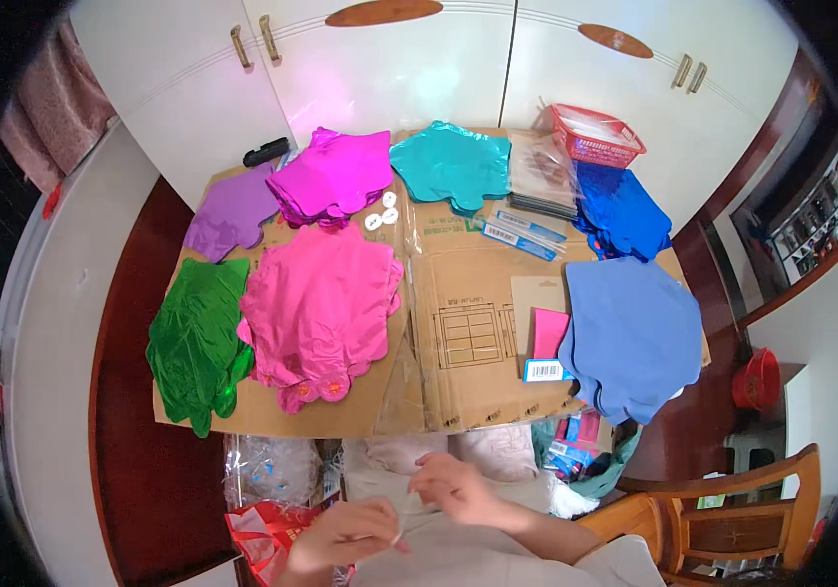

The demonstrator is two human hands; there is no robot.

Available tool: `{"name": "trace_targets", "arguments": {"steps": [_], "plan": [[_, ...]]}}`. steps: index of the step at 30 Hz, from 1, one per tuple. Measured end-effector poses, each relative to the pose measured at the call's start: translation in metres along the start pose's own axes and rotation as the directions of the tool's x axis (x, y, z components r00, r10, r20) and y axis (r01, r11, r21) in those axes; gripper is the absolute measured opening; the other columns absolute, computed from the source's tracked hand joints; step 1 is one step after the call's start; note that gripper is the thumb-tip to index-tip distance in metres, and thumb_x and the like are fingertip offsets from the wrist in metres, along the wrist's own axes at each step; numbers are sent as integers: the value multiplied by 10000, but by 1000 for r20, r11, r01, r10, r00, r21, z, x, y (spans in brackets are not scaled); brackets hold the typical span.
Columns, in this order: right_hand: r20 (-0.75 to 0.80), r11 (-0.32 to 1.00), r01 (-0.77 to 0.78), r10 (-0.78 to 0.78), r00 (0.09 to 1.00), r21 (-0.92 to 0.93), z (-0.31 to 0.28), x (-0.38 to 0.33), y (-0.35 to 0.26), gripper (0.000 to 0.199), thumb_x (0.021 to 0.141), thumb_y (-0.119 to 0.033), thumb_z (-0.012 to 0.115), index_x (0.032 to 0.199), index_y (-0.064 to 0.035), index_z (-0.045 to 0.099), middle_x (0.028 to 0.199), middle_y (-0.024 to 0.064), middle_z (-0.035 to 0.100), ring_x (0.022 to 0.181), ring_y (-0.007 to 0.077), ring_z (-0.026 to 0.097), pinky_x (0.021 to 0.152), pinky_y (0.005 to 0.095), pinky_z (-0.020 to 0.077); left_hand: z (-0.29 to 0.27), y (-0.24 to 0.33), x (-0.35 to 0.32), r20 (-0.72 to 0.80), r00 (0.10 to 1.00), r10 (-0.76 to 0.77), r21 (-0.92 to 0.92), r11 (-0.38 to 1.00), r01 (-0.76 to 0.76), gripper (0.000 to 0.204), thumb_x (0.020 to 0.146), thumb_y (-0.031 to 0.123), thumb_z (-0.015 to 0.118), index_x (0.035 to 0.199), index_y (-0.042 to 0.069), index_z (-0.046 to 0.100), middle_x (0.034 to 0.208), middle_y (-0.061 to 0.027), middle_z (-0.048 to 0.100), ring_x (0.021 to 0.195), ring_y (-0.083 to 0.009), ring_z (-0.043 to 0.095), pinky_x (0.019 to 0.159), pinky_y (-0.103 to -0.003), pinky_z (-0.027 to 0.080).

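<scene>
Both of my hands are over my lap, just below the table's front edge. My left hand (355,533) has its fingers curled together, with a small pale thin thing at the fingertips that is too small to name. To its right, my right hand (453,489) is bent with thumb and fingers drawn together; what they hold, if anything, cannot be made out. Nearest on the table lies a stack of flat pink foil balloons (321,308) with scalloped edges. Left of it is a crumpled green foil stack (199,338).
Cardboard (468,401) covers the table. Around it lie purple (233,210), magenta (336,171), teal (453,166), dark blue (624,210) and grey-blue (634,333) foil stacks. White discs (388,215), blue-labelled packets (519,242) and a red basket (597,137) are farther back. A wooden chair (732,509) stands right.
</scene>
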State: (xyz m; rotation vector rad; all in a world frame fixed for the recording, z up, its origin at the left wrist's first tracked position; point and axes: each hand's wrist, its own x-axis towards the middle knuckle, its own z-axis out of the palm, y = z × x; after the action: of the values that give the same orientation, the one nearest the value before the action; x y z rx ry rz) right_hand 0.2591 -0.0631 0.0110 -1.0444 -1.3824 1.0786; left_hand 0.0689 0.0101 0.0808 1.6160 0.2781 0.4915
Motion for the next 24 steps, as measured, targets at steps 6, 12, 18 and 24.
{"name": "trace_targets", "arguments": {"steps": [6,12,18,24], "plan": [[69,964,236,-229,971,-126,15,-1,-13,99,732,-57,580,830,-51,583,722,68,566,713,245,538,841,385,382,-2,-5,6,-232,971,56,615,782,102,102,691,-11,585,787,4,615,714,-85,591,699,-240,523,617,-343,421],[138,884,226,-184,973,-410,25,8,3,146,694,-68,604,838,-81,591,763,52,568,783,233,534,852,426,371,10,-25,-23,-501,866,-3,-173,980,-96,147,657,-46,561,786,-4,616,693,-93,588,666,-238,534,633,-338,413],[60,854,278,-281,958,-440,15,16,0,200,692,-101,604,892,-87,593,747,61,550,781,235,524,847,418,367,-12,-15,-15,-279,960,5,338,937,93,91,657,-14,569,743,-34,588,616,-77,536,629,-230,515,639,-321,394],[168,876,330,-287,943,-351,44,18,13,167,686,-76,620,847,-112,592,719,3,550,795,212,515,817,379,365,4,-11,-17,-715,692,-99,-80,995,59,41,687,20,565,702,-15,580,585,-75,528,622,-211,510,619,-313,372]]}}
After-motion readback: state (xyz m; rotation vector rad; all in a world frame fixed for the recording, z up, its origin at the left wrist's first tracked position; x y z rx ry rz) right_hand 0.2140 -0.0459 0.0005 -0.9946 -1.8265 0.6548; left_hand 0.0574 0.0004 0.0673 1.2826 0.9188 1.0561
